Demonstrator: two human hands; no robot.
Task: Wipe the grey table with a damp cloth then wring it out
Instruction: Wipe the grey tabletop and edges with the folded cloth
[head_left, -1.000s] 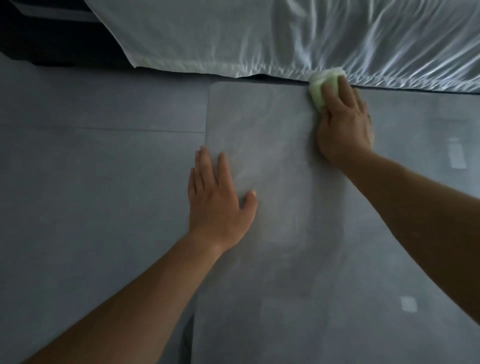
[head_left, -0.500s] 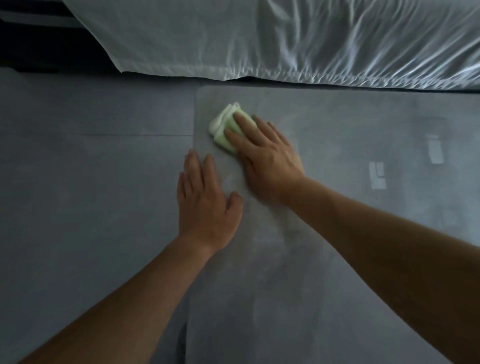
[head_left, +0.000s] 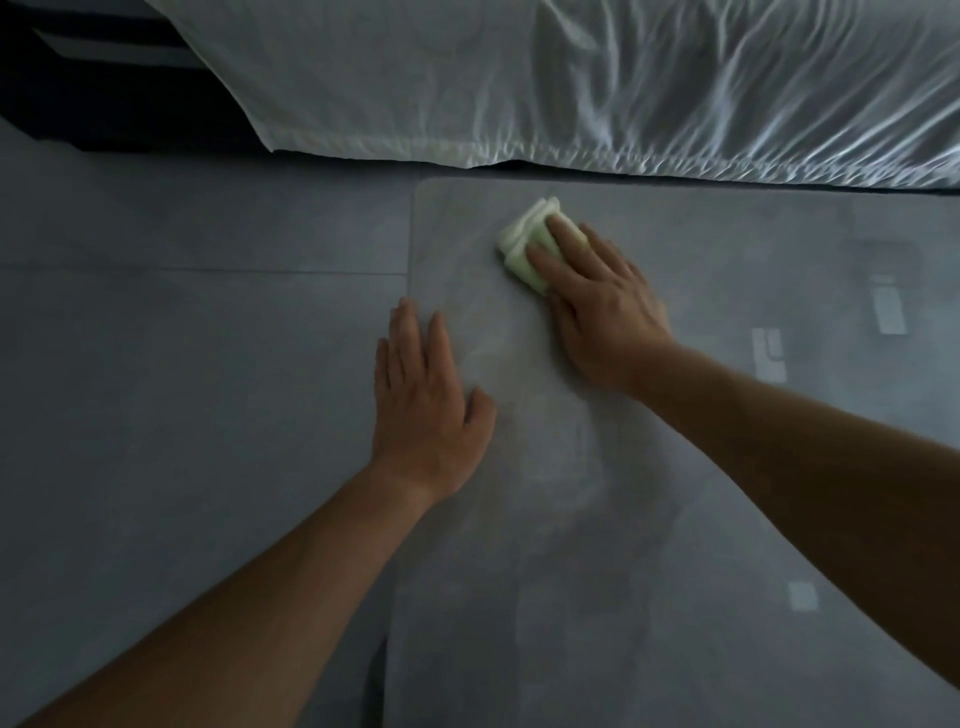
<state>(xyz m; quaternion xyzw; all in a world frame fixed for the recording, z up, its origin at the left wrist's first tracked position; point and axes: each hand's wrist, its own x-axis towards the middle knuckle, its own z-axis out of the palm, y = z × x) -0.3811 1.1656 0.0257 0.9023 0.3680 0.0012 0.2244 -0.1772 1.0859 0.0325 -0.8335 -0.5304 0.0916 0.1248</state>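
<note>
Smooth grey table (head_left: 675, 545), folded pale-green cloth (head_left: 521, 240) under flat right hand (head_left: 605, 319)

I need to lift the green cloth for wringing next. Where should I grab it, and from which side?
Probably across the whole folded stack. The cloth lies flat on the table as a thick pad, with the right hand pressing on its near-right part. Come from above on that side, curl the fingers over the exposed far-left edge and pinch all layers together.
</note>
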